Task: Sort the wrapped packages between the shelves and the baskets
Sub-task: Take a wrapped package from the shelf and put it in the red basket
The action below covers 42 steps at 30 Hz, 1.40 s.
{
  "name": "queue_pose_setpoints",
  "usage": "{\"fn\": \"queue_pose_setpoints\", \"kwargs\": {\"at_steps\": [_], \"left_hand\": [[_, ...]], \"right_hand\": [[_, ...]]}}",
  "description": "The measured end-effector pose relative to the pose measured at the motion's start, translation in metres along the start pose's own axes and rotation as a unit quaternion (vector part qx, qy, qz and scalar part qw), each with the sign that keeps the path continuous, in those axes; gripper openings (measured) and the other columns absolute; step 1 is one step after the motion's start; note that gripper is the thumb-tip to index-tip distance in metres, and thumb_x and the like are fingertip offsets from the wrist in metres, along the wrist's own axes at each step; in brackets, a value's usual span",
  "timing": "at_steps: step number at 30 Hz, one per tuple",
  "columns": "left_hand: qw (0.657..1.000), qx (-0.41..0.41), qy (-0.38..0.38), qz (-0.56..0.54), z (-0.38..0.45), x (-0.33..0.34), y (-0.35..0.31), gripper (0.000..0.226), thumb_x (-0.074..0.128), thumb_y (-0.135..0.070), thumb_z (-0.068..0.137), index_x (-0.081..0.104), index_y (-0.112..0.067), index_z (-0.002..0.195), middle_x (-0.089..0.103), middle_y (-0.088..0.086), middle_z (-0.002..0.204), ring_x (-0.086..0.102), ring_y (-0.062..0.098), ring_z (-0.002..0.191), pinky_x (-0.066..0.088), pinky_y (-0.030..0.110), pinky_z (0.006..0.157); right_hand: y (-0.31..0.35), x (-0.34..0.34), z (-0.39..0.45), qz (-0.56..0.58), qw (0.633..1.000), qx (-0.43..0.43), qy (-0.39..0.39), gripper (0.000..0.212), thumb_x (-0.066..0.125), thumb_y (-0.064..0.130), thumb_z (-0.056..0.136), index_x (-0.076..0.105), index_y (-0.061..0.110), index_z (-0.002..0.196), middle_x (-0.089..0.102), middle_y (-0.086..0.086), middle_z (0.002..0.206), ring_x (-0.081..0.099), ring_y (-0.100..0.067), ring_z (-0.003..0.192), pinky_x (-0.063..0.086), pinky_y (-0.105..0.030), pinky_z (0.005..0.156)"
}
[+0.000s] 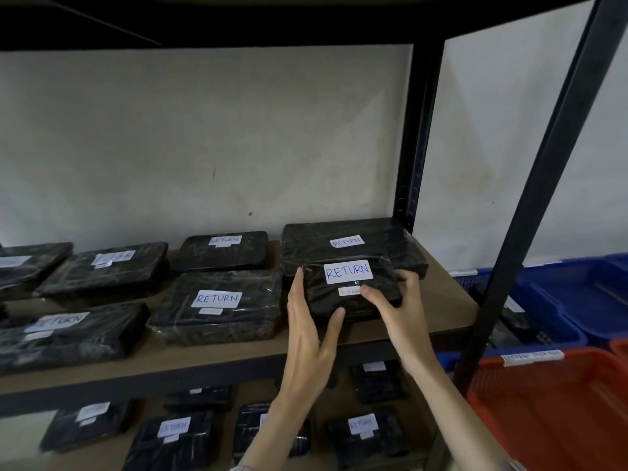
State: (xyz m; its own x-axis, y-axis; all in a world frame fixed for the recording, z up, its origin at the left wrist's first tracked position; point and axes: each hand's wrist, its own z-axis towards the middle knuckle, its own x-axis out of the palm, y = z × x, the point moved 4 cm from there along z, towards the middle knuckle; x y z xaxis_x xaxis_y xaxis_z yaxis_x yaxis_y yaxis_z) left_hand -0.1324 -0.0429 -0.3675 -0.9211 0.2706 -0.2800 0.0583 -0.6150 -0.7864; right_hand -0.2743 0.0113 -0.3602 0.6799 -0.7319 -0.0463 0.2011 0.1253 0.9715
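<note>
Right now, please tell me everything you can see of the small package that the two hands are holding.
The small package is a flat, dark rectangular parcel wrapped in shiny clear film. On top is a white label with "RETURN" handwritten in blue, and below it a smaller white sticker, too small to read. It sits on the brown shelf at the right end, its far edge overlapping a larger package behind. The left hand lies along its left side, and the right hand curls over its right end.
</note>
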Motion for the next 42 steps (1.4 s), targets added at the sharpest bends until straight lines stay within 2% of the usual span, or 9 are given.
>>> {"fn": "queue_pose_setpoints", "kwargs": {"at_steps": [5,9,14,19,24,29,32,37,42], "left_hand": [[0.993,0.035,-0.018,0.109,-0.026,0.002,0.006,0.064,0.035,-0.046,0.093,-0.001,-0.035,0.145,0.011,-0.025,0.147,0.01,-0.008,0.138,0.013,0.006,0.11],[0.989,0.021,-0.019,0.146,-0.037,0.004,0.014,0.061,0.031,-0.049,0.092,0.002,-0.036,0.144,0.019,-0.012,0.147,0.017,0.002,0.139,0.021,0.024,0.112],[0.993,-0.009,-0.019,0.117,-0.039,0.002,0.004,0.061,0.033,-0.046,0.091,0.012,-0.027,0.145,0.025,-0.006,0.146,0.022,0.001,0.136,0.018,0.006,0.108],[0.991,-0.015,-0.042,0.124,-0.066,-0.013,-0.01,0.052,0.039,-0.037,0.095,0.023,-0.023,0.142,0.03,-0.011,0.14,0.026,-0.009,0.13,0.02,0.002,0.104],[0.989,-0.064,-0.023,0.132,-0.111,-0.018,-0.015,0.051,0.039,-0.035,0.09,0.034,-0.02,0.139,0.039,-0.005,0.137,0.042,0.012,0.124,0.039,0.033,0.104],[0.988,-0.086,0.028,0.128,-0.157,0.012,-0.033,0.053,0.036,-0.038,0.089,0.036,-0.017,0.138,0.037,-0.008,0.136,0.033,-0.004,0.12,0.027,0.011,0.096],[0.985,-0.106,0.067,0.121,-0.184,0.045,-0.044,0.055,0.033,-0.043,0.088,0.035,-0.018,0.138,0.039,-0.006,0.136,0.038,0.006,0.123,0.03,0.017,0.096],[0.977,-0.109,0.14,0.121,-0.221,0.111,-0.061,0.044,0.038,-0.037,0.094,0.037,-0.02,0.135,0.039,-0.012,0.13,0.034,0.009,0.129,0.031,0.023,0.104],[0.972,-0.082,0.192,0.112,-0.219,0.175,-0.069,0.038,0.042,-0.031,0.096,0.039,-0.018,0.132,0.034,-0.017,0.12,0.034,-0.002,0.115,0.032,0.019,0.1]], "right_hand": [[-0.004,-0.005,0.001,0.038,0.999,-0.003,0.019,0.045,0.074,0.013,0.076,0.044,0.019,0.11,0.06,0.003,0.109,0.058,-0.003,0.099,0.049,-0.016,0.079],[-0.006,-0.005,0.002,0.068,0.995,-0.014,0.073,0.059,0.069,0.014,0.081,0.042,0.023,0.132,0.061,0.008,0.121,0.056,0.0,0.111,0.046,-0.01,0.091],[-0.006,-0.009,0.001,0.114,0.987,0.011,0.111,0.061,0.069,0.027,0.079,0.045,0.024,0.136,0.062,0.004,0.126,0.055,-0.011,0.12,0.039,-0.039,0.108],[-0.003,-0.023,-0.021,0.182,0.98,0.034,0.071,0.057,0.068,0.027,0.077,0.05,0.022,0.131,0.064,-0.002,0.122,0.058,-0.018,0.117,0.04,-0.045,0.107],[-0.001,-0.065,-0.072,0.231,0.969,0.058,0.065,0.068,0.078,0.042,0.065,0.054,0.024,0.126,0.067,-0.004,0.118,0.06,-0.021,0.115,0.041,-0.046,0.105],[-0.023,-0.137,-0.129,0.24,0.968,0.073,0.01,0.082,0.085,0.047,0.05,0.059,0.018,0.122,0.067,-0.009,0.118,0.061,-0.024,0.113,0.045,-0.041,0.101],[-0.041,-0.187,-0.153,0.238,0.966,0.092,-0.045,0.086,0.087,0.05,0.039,0.063,0.017,0.115,0.071,-0.007,0.11,0.067,-0.019,0.103,0.055,-0.026,0.084],[-0.079,-0.273,-0.163,0.195,0.961,0.146,-0.128,0.038,0.074,0.024,0.072,0.063,0.023,0.109,0.067,-0.01,0.117,0.062,-0.025,0.11,0.043,-0.044,0.104],[-0.108,-0.332,-0.134,0.139,0.956,0.168,-0.195,0.025,0.069,0.021,0.077,0.063,0.027,0.101,0.066,-0.007,0.114,0.06,-0.027,0.11,0.043,-0.048,0.103]]}}
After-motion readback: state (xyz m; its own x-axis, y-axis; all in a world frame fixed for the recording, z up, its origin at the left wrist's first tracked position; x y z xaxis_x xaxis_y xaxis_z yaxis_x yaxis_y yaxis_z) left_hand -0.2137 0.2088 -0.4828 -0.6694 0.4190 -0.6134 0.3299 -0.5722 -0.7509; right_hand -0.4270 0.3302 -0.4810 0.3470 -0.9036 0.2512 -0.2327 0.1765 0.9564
